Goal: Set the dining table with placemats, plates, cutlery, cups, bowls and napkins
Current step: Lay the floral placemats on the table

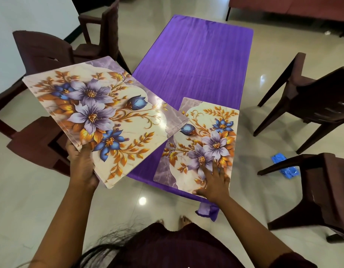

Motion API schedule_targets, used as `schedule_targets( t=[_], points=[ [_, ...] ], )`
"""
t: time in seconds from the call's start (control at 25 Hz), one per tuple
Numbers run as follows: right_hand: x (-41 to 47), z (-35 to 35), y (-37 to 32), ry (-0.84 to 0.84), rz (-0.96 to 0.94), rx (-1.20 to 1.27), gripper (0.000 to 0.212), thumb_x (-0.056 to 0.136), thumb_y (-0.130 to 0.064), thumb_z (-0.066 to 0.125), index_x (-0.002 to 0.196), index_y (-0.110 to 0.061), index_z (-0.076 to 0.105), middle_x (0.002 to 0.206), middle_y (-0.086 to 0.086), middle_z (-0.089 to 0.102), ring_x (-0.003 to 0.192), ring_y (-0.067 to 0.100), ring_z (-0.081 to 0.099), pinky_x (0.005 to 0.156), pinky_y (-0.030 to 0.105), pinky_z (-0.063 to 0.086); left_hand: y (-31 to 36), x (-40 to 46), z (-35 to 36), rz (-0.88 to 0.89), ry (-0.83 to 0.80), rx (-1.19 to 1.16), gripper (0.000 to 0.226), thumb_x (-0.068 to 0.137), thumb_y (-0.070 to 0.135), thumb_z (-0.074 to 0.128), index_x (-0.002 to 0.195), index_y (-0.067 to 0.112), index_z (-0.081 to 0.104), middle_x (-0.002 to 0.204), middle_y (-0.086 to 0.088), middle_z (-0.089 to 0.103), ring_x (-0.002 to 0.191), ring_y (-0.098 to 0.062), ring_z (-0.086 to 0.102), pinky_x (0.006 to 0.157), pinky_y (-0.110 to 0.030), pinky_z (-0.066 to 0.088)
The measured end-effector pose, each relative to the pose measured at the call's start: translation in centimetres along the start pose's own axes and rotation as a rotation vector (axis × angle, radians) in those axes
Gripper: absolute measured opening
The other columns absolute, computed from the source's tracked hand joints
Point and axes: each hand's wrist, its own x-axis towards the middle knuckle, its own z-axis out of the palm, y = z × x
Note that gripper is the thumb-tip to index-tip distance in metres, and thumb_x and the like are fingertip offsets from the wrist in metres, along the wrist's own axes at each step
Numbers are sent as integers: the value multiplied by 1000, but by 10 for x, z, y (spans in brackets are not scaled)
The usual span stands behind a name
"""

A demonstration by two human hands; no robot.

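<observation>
While the right hand (213, 182) presses spread fingers (215, 167) on one placemat (198, 144) laid on the desk (196, 60), left fingers (86, 151) pinch the remaining mats (101, 113); plates, cutlery, cups, bowls, napkins remain.

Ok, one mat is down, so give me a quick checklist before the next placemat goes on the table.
1. Laid placemat flat on the purple tablecloth: ok.
2. Right hand off the laid mat: not ok, its fingers press it.
3. Left hand grips the held placemats: ok.
4. How many mats are in the held stack: cannot tell.
5. Free cloth beyond the laid mat: ok.
</observation>
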Motion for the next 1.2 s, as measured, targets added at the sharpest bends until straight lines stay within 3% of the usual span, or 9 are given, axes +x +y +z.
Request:
schedule_targets(
  t=[0.24,0.6,0.8,0.96,1.2],
  points=[
    [0,0,-1,-5,5,40,107,72,-63,72,153,-39,7,161,3,-19,148,34,-13,116,59,7,-3,-2,5,-44,1,7,38,94,27,61,123,47,49,115,8,70,101,-25,70,76,-46,59],
    [-5,-4,9,81,-44,-54,105,70,-74,64,152,-41,6,163,7,-11,149,36,-9,116,58,4,-6,-11,16,-72,-48,25,51,93,33,62,137,44,40,113,11,70,96,-20,72,72,-43,60],
    [-13,0,12,-15,-66,-100,106,71,-77,60,153,-42,2,162,7,-17,148,36,-14,118,54,2,-11,-12,18,-99,-36,33,44,92,35,64,129,48,45,112,7,71,100,-26,71,78,-50,57],
    [-17,-3,11,-44,-89,-145,105,73,-74,61,152,-42,1,162,8,-15,148,37,-14,118,52,3,-11,-12,19,-102,-43,34,49,93,35,62,136,44,41,112,7,71,97,-24,72,75,-47,59],
    [-19,-6,11,-67,-106,-194,101,75,-73,60,153,-40,5,163,8,-10,148,37,-10,118,51,6,-12,-14,14,-104,-57,20,43,93,35,61,131,44,44,109,6,72,95,-26,72,76,-48,58]
  ],
)
